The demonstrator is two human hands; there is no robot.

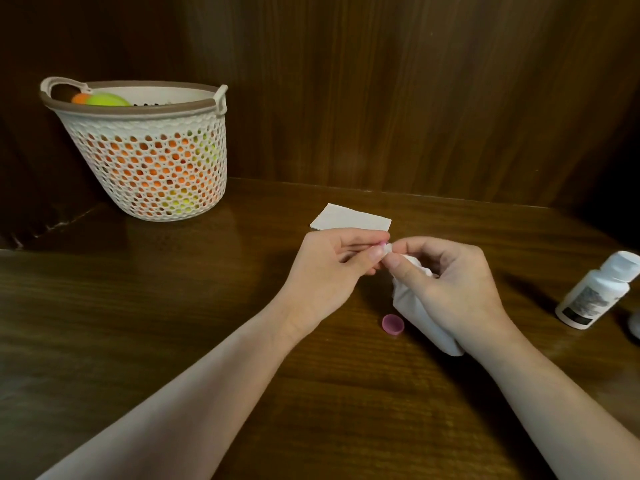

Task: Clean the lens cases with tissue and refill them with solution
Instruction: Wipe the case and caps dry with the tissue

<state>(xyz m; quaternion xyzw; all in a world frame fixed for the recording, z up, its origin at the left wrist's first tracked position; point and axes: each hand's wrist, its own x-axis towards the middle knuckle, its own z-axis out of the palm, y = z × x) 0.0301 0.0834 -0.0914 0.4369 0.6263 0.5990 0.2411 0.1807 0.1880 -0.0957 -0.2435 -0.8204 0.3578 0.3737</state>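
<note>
A person's two bare hands meet above a dark wooden table, slightly right of centre. The left hand pinches something small and pink, probably a lens case, almost hidden between thumb and fingertips. The right hand has its thumb and forefinger clamped on a white tissue, pressing its tip against the case; the rest of the tissue trails under the palm.

A pink cap lies open side up on the table at six o'clock from the hands. A folded tissue lies flat at twelve o'clock. A white solution bottle stands at three o'clock, near the table's right side, apparently capped.

Risks, as I judge them: the tiny case could slip from so light a pinch, and the right forearm could knock the cap away. A perforated basket sits at ten o'clock, well apart. Wood panelling closes the back; open tabletop lies left and toward the person.
</note>
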